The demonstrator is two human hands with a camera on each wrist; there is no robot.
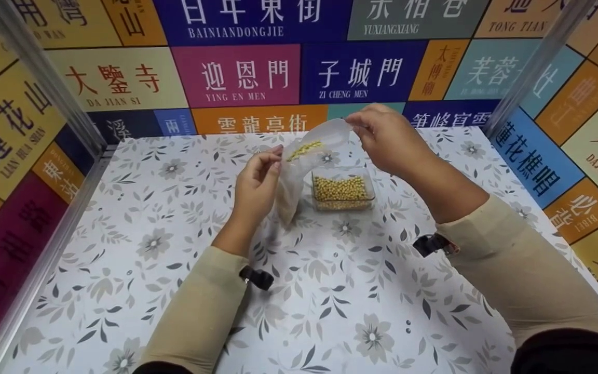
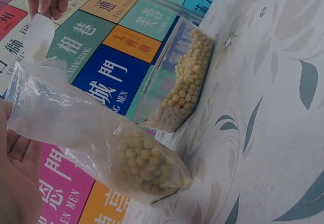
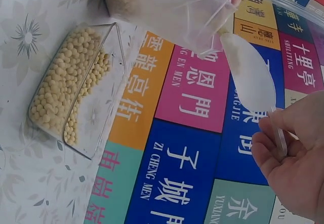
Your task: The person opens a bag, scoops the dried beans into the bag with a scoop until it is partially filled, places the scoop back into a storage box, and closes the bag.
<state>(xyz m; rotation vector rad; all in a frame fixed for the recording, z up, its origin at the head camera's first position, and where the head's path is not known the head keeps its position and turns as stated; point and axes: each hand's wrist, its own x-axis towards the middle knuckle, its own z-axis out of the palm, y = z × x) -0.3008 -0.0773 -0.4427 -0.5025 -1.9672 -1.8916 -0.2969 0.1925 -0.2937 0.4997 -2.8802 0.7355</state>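
My left hand (image 1: pixel 258 179) pinches the upper edge of a clear plastic bag (image 2: pixel 91 127), which hangs down with soybeans (image 2: pixel 147 165) gathered at its bottom. My right hand (image 1: pixel 390 137) grips the handle of a white translucent scoop (image 3: pixel 250 72), raised above table height. The scoop tilts toward the bag, its front end at the bag's mouth, and some yellow soybeans (image 1: pixel 305 150) show along it in the head view. Just right of the bag stands a clear rectangular glass container (image 1: pixel 344 205), partly filled with soybeans (image 3: pixel 71 77).
A white cloth with grey flowers and leaves (image 1: pixel 351 291) covers the table. Behind it rises a back wall (image 1: pixel 247 67) of coloured name panels, with similar side walls left and right. Clear upright posts (image 1: pixel 538 67) stand at the far corners.
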